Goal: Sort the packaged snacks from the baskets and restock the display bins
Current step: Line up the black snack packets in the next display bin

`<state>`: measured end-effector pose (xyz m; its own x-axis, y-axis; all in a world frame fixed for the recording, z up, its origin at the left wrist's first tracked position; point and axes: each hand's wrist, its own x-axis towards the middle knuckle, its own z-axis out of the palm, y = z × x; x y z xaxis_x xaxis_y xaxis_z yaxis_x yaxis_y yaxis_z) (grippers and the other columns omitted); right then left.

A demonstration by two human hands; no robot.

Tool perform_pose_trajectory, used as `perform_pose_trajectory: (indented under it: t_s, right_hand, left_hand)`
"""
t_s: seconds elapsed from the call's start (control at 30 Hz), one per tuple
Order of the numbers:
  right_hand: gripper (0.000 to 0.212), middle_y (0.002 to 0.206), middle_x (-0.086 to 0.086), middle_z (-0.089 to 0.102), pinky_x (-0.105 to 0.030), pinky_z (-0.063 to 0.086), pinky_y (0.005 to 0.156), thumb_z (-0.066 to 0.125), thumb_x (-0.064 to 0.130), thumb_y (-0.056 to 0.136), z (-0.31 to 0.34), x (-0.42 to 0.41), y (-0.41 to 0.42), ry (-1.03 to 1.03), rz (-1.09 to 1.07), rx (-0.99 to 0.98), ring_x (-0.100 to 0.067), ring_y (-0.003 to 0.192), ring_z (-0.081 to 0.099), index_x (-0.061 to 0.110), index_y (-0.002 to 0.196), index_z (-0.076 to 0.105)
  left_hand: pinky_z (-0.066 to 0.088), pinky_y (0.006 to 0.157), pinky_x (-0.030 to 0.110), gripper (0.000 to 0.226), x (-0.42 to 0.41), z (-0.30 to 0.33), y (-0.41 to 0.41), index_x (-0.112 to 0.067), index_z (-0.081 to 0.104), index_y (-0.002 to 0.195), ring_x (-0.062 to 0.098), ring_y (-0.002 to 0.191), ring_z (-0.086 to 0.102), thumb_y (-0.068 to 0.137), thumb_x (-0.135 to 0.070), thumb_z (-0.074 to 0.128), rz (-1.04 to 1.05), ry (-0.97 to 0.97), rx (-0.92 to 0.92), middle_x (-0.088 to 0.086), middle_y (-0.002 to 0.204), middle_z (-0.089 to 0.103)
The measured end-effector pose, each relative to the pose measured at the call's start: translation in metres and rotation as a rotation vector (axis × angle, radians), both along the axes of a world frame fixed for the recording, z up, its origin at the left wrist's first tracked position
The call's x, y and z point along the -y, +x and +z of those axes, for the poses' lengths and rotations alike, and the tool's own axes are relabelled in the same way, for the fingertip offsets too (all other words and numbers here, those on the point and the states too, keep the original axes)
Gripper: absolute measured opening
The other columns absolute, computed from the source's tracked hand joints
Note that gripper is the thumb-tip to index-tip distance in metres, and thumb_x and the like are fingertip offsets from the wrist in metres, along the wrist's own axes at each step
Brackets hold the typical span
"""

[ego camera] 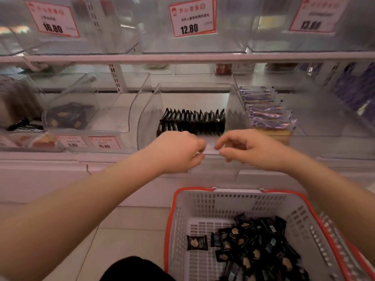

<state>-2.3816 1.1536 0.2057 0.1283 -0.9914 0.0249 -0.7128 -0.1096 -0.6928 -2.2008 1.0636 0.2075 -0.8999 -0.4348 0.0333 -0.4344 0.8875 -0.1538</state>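
**Two hands at the clear bin's front lip**

Two hands meet at the front edge of the clear display bin (146, 118). Left hand (178, 152) and right hand (251, 149) have curled fingers pinching that lip. Black snack packets (192, 122) stand in rows inside, toward the bin's front. More black packets (257, 246) lie in the white basket (203, 201), at its right side.

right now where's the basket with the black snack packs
In the head view the basket sits on the floor at lower right, below the right hand and in front of the clear bin with the upright black packets.
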Motion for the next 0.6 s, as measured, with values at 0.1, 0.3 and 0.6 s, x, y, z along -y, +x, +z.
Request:
perform_pose_trajectory:
  t_s: [0.1, 0.3, 0.6]
  right_hand:
    - [0.007, 0.069, 0.010, 0.067, -0.010, 0.042, 0.053, 0.057, 0.027, 0.089, -0.037, -0.040, -0.017, 0.134, -0.058, 0.075, 0.006, 0.056, 0.054, 0.031, 0.092, 0.062]
    - [0.019, 0.088, -0.004, 0.067, -0.029, 0.048, 0.074, 0.054, 0.021, 0.093, -0.159, -0.084, -0.052, 0.441, -0.244, -0.063, -0.019, 0.078, 0.062, 0.011, 0.107, 0.061]
    - [0.031, 0.112, -0.016, 0.063, -0.033, 0.044, 0.077, 0.058, 0.028, 0.091, -0.293, -0.164, -0.078, 0.901, -0.198, -0.277, -0.028, 0.099, 0.058, 0.004, 0.109, 0.061]
  left_hand:
    - [0.041, 0.066, 0.032, 0.028, -0.036, -0.036, -0.017, -0.020, 0.056, 0.110, 0.026, 0.096, 0.059, 0.095, -0.035, 0.039, -0.096, 0.076, 0.031, 0.003, 0.106, 0.063]
    - [0.045, 0.070, 0.036, 0.029, -0.083, -0.141, -0.055, -0.012, 0.056, 0.113, 0.032, 0.100, 0.059, 0.093, -0.027, 0.041, -0.105, 0.239, 0.324, 0.013, 0.115, 0.060]
    - [0.047, 0.075, 0.039, 0.027, -0.134, -0.280, -0.072, -0.011, 0.052, 0.114, 0.031, 0.101, 0.055, 0.093, -0.024, 0.042, 0.074, 0.552, 0.497, 0.013, 0.116, 0.056]
